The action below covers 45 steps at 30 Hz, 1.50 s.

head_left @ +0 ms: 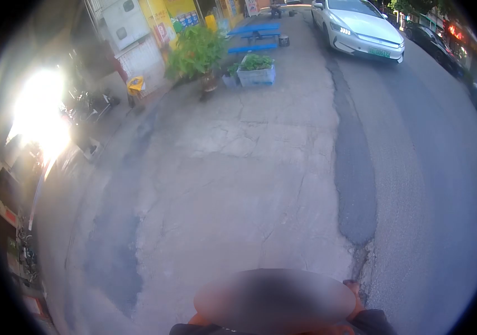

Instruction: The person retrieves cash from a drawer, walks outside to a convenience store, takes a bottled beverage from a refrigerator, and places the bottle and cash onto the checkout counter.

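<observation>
A blurred dark oval shape (pixel 274 301) fills the bottom middle of the head view, and what it is cannot be made out. Orange edges (pixel 200 318) show around it. Dark cloth (pixel 373 322) lies at its lower right, with another dark patch (pixel 193 329) at its lower left. Beside the oval's right edge is a small skin-toned patch (pixel 352 287), possibly part of my right hand; its fingers cannot be read. My left hand does not show.
A white car (pixel 361 25) faces me on the road at upper right, with dark parked cars (pixel 434 44) beyond. Ahead stand a potted bush (pixel 196 53), a planter box (pixel 256 72) and blue tables (pixel 254 30). Bright glare (pixel 43 114) covers the left. Cracked pavement (pixel 238 184) runs between.
</observation>
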{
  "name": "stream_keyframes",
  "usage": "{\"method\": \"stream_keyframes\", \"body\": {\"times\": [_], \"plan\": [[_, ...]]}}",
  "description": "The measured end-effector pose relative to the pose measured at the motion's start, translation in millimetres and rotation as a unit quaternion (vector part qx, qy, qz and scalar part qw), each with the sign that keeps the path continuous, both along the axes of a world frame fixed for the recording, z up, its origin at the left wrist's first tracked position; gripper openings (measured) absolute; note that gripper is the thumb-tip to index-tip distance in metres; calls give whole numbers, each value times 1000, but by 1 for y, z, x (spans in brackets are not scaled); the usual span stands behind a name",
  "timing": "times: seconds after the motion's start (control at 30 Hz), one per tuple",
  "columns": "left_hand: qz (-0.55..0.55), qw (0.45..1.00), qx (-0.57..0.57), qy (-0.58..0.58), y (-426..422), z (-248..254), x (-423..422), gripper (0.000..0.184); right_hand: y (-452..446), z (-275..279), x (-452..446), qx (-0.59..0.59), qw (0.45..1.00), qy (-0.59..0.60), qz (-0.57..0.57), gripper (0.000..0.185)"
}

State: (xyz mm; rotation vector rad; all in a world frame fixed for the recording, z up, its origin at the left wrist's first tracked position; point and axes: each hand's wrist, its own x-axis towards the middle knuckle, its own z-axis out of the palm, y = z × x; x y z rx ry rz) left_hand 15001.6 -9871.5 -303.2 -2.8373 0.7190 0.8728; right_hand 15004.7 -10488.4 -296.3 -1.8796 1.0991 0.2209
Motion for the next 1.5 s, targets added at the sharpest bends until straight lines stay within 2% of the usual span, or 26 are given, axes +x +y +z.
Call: {"method": "stream_keyframes", "body": {"times": [0.07, 0.13, 0.23, 0.27, 0.33, 0.4, 0.47, 0.5, 0.53, 0.57, 0.6, 0.63, 0.67, 0.77, 0.87, 0.97, 1.0, 1.03, 1.07, 1.1, 1.13, 1.2, 1.23, 1.33, 1.4, 1.5], "plan": [[59, 998, -7, 16, -18, 30, 35, 21, -13, 57, 162, 4, 985, -170, 24, 22], [196, 969, -7, 149, -23, 17, 72, 21, -26, 95, 300, 21, 982, -180, 54, 25], [90, 986, -86, 110, -32, 29, 165, 19, -20, 135, 459, 37, 965, -250, 73, 26], [139, 982, -63, 114, -29, 26, 195, 19, -11, 148, 491, 41, 960, -267, 75, 26], [234, 966, -20, 110, -8, 21, 239, 19, 12, 132, 500, 4, 962, -248, 116, 26], [187, 966, -35, 177, 1, -8, 381, 20, -5, 97, 543, -23, 967, -223, 124, 25], [317, 941, -75, 89, -17, -23, 535, 22, -23, 41, 564, -41, 975, -197, 99, 24], [376, 920, -105, 40, -28, -24, 615, 24, -28, 46, 574, -26, 990, -118, 67, 23], [359, 921, -149, 10, -37, -23, 684, 27, -27, 38, 566, 10, 999, -39, -6, 24], [409, 894, -181, -7, -69, 17, 755, 30, -30, 41, 563, 71, 995, 4, -73, 22], [457, 863, -213, -26, -109, 63, 835, 33, -34, 12, 556, 26, 990, 63, -121, 23], [437, 865, -241, -53, -134, 81, 900, 33, -40, -22, 549, -12, 978, 120, -172, 26], [417, 865, -268, -78, -153, 90, 953, 34, -41, -19, 550, -20, 975, 182, -124, 25], [321, 846, -385, -182, -205, 99, 1087, 32, -60, -13, 629, -61, 943, 280, 167, 25], [314, 888, -303, -148, -248, 103, 1169, 33, -106, -19, 759, -84, 920, 278, 262, 25], [212, 953, -183, -113, -242, 48, 1212, 28, -167, -12, 918, -55, 957, 228, 171, 24], [145, 973, -126, -131, -236, 20, 1211, 26, -191, -7, 986, 5, 987, 158, 34, 24], [232, 954, -143, -122, -212, -53, 1199, 18, -209, 11, 1060, 65, 991, 68, -94, 24], [204, 968, -146, 14, -208, -43, 1202, 23, -227, 34, 1136, 88, 988, 4, -129, 24], [68, 997, -33, 29, -217, -21, 1210, 19, -254, 35, 1211, 83, 989, -70, -100, 22], [26, 999, -14, 16, -235, 20, 1225, 17, -274, 44, 1303, 61, 986, -98, -120, 24], [346, 931, -53, 105, -257, 23, 1248, 16, -292, 89, 1449, 19, 982, -186, -17, 29], [340, 934, 4, 111, -289, 78, 1282, 17, -295, 116, 1517, 6, 975, -221, 19, 29], [502, 838, 47, 210, -321, 68, 1390, 21, -290, 155, 1671, -8, 960, -264, 90, 29], [327, 931, 0, 165, -318, 41, 1479, 20, -276, 169, 1741, -28, 968, -233, 89, 29], [35, 994, -66, 80, -302, -10, 1650, 21, -299, 70, 1784, -86, 965, -183, 167, 31]]}}
